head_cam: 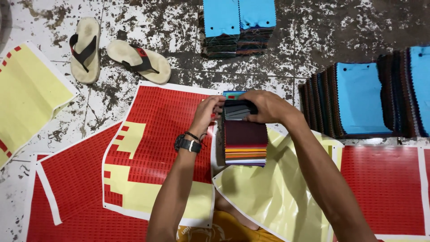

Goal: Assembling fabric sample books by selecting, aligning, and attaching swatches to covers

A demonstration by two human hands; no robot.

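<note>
Maroon, orange, yellow and grey cloth swatches make up the swatch stack (pixel 245 143) that lies on the floor straight ahead of the person, its long axis running away from the body, toward the far end where both hands meet. The left hand (pixel 207 113) comes in from the left side and curls its fingers against the stack's far-left corner, pinching the edges of the upper dark grey swatches; a black watch (pixel 187 144) sits on that wrist. The right hand (pixel 267 105) reaches across from the right and lies over the far end, fingers bent down over the top swatches, so that it covers the stack's short far edge, where a bit of blue card shows. Both hands are partly closed on the same end, with the right one more on top and the left one at the side. The near end of the stack is free and rests partly on a yellow sheet (pixel 273 197), beside a red and yellow sticker sheet (pixel 156 134). More swatch bundles with blue covers (pixel 358 96) lie well apart on the right, and a pair of sandals (pixel 116 54) lies far to the left.
</note>
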